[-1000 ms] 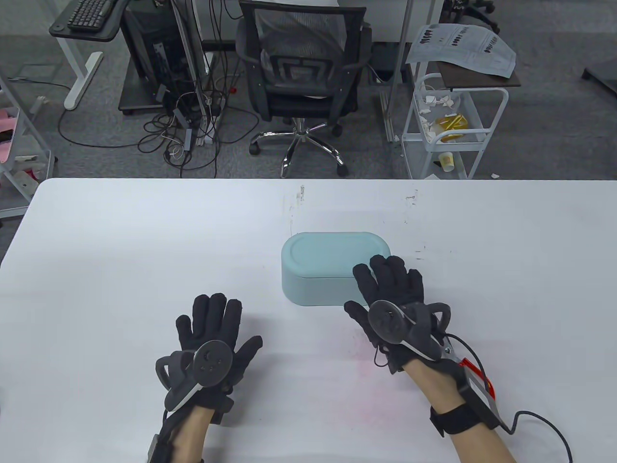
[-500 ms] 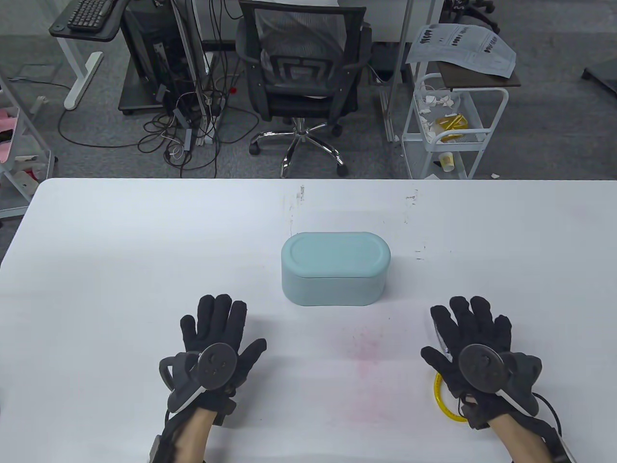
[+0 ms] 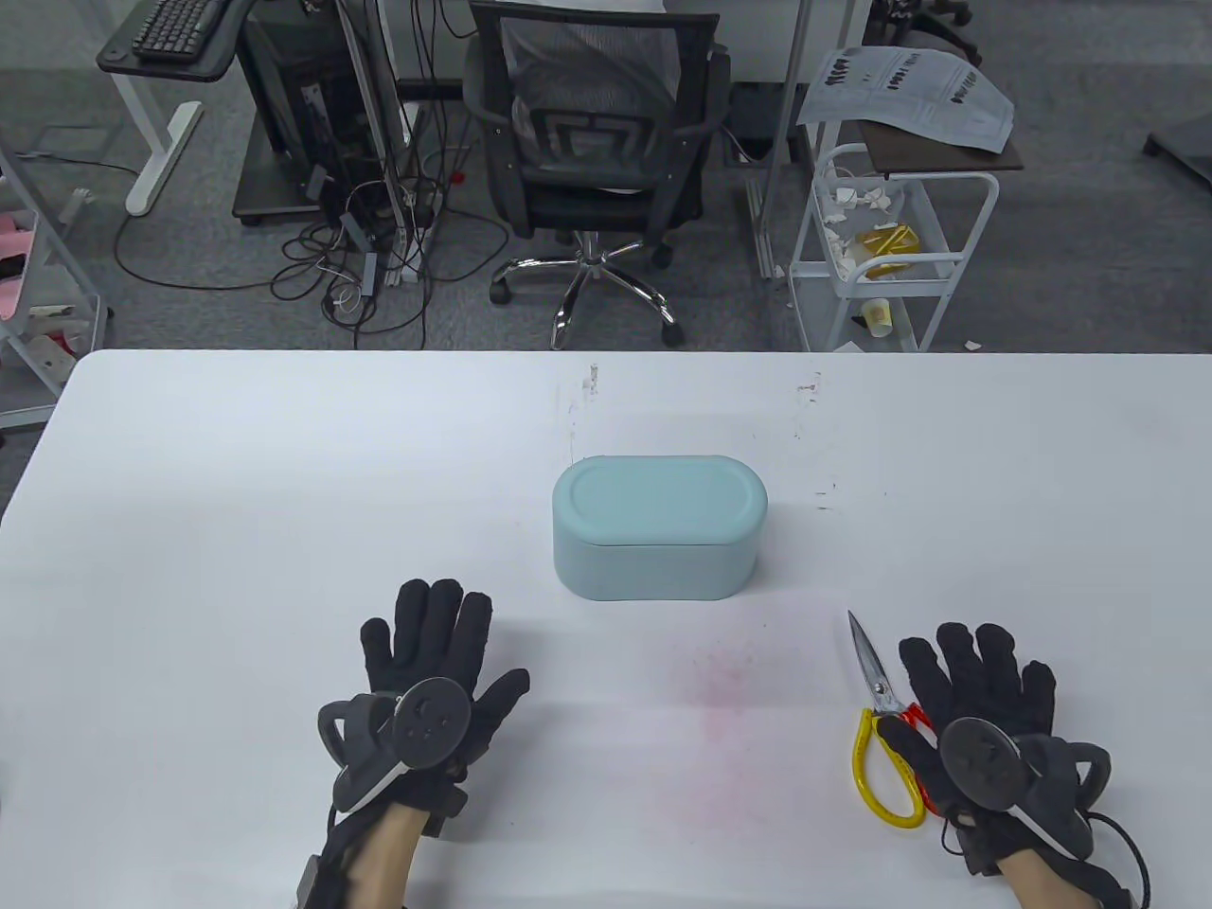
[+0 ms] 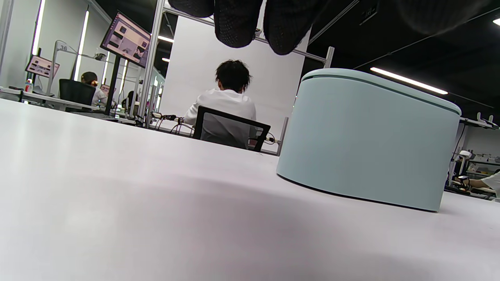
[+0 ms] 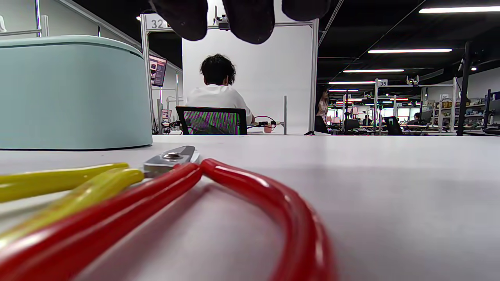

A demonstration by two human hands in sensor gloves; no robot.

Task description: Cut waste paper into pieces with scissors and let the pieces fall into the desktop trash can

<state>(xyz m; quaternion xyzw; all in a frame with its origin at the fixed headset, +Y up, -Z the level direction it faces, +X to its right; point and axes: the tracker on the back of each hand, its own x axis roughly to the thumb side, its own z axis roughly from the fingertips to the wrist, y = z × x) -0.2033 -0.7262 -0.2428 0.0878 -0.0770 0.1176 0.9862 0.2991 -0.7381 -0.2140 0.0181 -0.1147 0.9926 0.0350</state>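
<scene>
A pale teal desktop trash can (image 3: pixel 658 540) stands with its lid down in the middle of the white table (image 3: pixel 237 492); it also shows in the left wrist view (image 4: pixel 367 136) and the right wrist view (image 5: pixel 70 93). Scissors (image 3: pixel 881 720) with one yellow and one red handle loop lie flat at the front right, blades pointing away from me. My right hand (image 3: pixel 980 701) lies flat beside them with fingers straight, partly covering the red loop (image 5: pixel 250 195). My left hand (image 3: pixel 431 663) rests flat on the table at the front left, fingers spread. No paper shows on the table.
Beyond the far table edge stand an office chair (image 3: pixel 597 142) and a white cart (image 3: pixel 890 246) with printed sheets (image 3: pixel 909 85) on top. A person sits with their back turned in the wrist views (image 5: pixel 216 93).
My right hand drew back from the trash can to the front right and then shifted right, uncovering the scissors that lie on the table. The left hand barely moved.
</scene>
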